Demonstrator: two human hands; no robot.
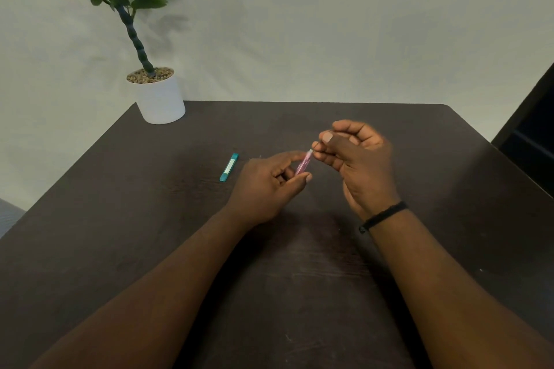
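My left hand [269, 186] grips a thin pink pen-like stick [303, 163] between thumb and fingers, its pale tip pointing up and to the right. My right hand [355, 165] is just beyond that tip, thumb and forefinger pinching something very thin and dark at the tip; it looks like a fine lead, but it is too small to be sure. Both hands hover above the middle of the dark wooden table [150, 234]. A small teal case [229, 167] lies flat on the table, left of my left hand.
A white pot with a green plant [159, 96] stands at the table's far left corner. A dark piece of furniture [533, 141] rises past the right edge. A black band circles my right wrist.
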